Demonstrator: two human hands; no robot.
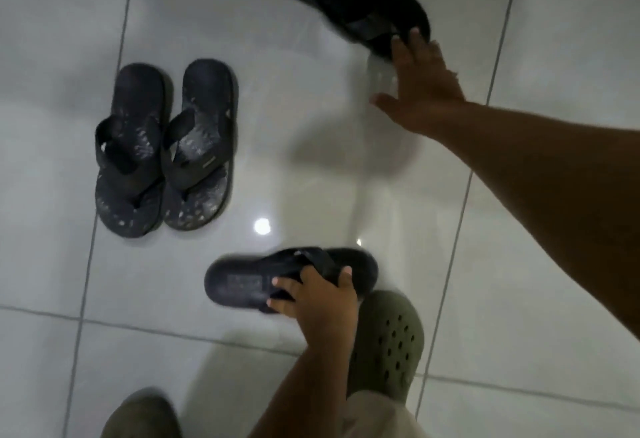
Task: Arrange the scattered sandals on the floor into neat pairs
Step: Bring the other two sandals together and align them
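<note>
Two worn dark flip-flops stand side by side as a pair at the left, toes toward me. A black sandal lies sideways on the white tile low in the middle; my left hand grips it by its strap. Another black sandal lies at the top, angled down to the right. My right hand reaches to its near end with fingers spread, the fingertips touching its edge, not closed around it.
My feet wear olive green clogs, one just below the held sandal, the other at the bottom left. The floor is glossy white tile with grey grout lines and a light reflection.
</note>
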